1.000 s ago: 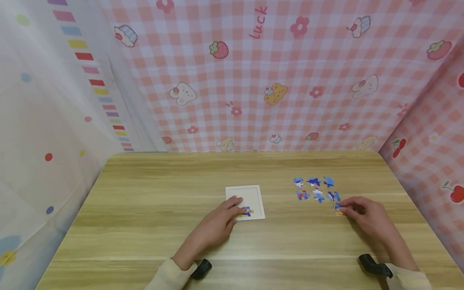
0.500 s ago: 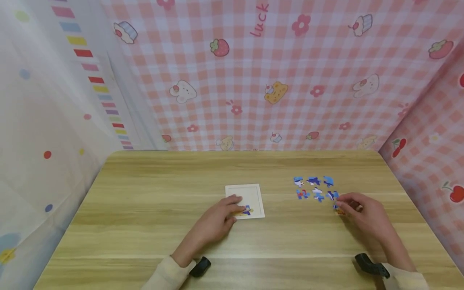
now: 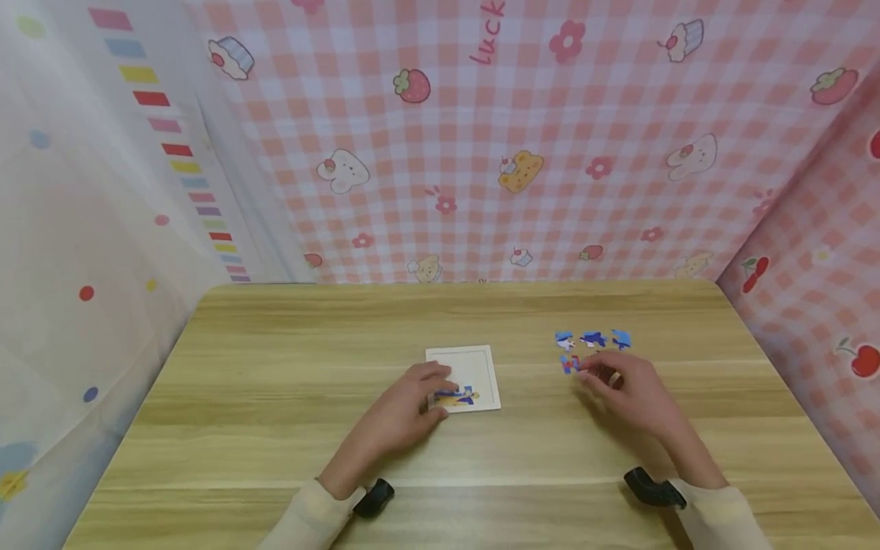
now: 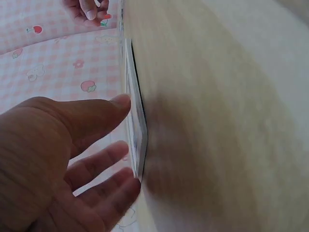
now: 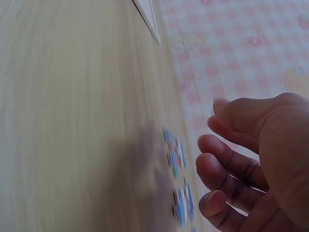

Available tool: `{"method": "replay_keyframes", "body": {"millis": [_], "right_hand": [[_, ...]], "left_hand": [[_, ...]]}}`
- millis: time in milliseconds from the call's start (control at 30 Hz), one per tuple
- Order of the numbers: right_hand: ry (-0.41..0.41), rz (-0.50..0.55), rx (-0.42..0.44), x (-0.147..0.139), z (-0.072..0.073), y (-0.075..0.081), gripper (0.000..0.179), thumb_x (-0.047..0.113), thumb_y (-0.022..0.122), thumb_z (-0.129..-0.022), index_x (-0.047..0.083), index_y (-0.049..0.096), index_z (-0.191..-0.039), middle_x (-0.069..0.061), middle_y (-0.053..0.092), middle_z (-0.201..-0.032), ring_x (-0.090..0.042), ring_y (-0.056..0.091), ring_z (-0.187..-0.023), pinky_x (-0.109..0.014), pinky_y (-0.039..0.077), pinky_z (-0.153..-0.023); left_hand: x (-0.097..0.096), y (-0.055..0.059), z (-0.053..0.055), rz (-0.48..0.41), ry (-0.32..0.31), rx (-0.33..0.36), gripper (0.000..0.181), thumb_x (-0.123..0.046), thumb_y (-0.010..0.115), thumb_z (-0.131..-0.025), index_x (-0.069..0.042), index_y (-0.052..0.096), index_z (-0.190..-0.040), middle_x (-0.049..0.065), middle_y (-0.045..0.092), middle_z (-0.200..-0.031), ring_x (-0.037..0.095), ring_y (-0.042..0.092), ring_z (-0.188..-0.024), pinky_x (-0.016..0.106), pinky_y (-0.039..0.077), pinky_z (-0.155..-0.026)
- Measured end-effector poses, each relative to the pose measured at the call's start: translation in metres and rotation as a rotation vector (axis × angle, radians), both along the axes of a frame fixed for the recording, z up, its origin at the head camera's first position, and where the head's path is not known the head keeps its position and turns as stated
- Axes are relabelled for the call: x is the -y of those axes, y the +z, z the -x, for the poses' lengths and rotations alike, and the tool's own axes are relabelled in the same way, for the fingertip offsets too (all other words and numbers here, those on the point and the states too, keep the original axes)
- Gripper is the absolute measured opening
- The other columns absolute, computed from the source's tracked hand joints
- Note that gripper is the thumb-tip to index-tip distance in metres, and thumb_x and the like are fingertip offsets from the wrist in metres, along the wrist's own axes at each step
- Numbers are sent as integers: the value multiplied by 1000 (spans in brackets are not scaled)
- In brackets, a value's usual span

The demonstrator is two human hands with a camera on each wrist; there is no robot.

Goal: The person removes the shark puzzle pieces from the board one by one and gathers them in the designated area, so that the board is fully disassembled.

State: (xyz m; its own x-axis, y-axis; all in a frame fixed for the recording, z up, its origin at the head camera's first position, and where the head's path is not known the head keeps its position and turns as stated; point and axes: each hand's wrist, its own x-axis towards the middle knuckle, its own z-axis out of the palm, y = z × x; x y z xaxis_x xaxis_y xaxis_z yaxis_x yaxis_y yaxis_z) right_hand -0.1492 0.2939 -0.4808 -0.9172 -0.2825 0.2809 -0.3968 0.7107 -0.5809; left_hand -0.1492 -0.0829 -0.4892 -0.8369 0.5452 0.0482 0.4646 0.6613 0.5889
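Note:
A white puzzle tray (image 3: 477, 367) lies on the wooden table, with joined blue-and-yellow pieces (image 3: 469, 396) along its lower edge. My left hand (image 3: 406, 409) rests at the tray's left side, fingers extended over it; in the left wrist view the thumb and fingertips lie against the tray (image 4: 137, 121). My right hand (image 3: 629, 389) is above the table right of the tray, thumb and index finger pinched together. A puzzle piece between those fingertips (image 5: 222, 106) is almost wholly hidden. Beside this hand lie loose puzzle pieces (image 3: 593, 338), among them a red-and-blue one (image 3: 570, 364).
Three blue pieces form a row behind the right hand, which covers others; two show blurred in the right wrist view, one a blue-and-white piece (image 5: 183, 203). A pink checked curtain (image 3: 447, 153) hangs behind the table (image 3: 309, 336). A dark wrist mount (image 3: 653, 489) sits on the right wrist.
My right hand has picked up a puzzle piece at the right end of the group and moved left over the other pieces. My left fingers have shifted slightly, uncovering more of the joined pieces.

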Motion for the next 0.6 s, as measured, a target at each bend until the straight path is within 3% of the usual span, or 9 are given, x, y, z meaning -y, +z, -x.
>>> {"method": "replay_keyframes", "body": {"millis": [167,367,600], "right_hand": [[43,0,9,21,6,-4,8,9,75,-93,10,76,-101,7,66,-82,-2,55,-71,-20,51,-60],[53,6,82,52,8,-8,12,15,76,-93,10,75,-105,8,66,-85,-3,57,-75,-20,54,-65],[99,48,143,85,8,-10,16,13,77,-92,11,74,-107,5,68,-90,-6,59,-79,-22,53,-68]], "left_hand": [[6,1,2,39,22,-7,43,-18,72,-96,-9,65,-137,13,48,-158,34,34,-153,50,32,-125],[15,0,4,48,-10,-21,39,-13,69,-98,-8,67,-136,18,46,-158,38,38,-151,52,32,-125],[16,2,3,44,-3,26,40,-15,70,-97,-8,66,-136,17,42,-161,37,34,-153,53,31,-125]]}}
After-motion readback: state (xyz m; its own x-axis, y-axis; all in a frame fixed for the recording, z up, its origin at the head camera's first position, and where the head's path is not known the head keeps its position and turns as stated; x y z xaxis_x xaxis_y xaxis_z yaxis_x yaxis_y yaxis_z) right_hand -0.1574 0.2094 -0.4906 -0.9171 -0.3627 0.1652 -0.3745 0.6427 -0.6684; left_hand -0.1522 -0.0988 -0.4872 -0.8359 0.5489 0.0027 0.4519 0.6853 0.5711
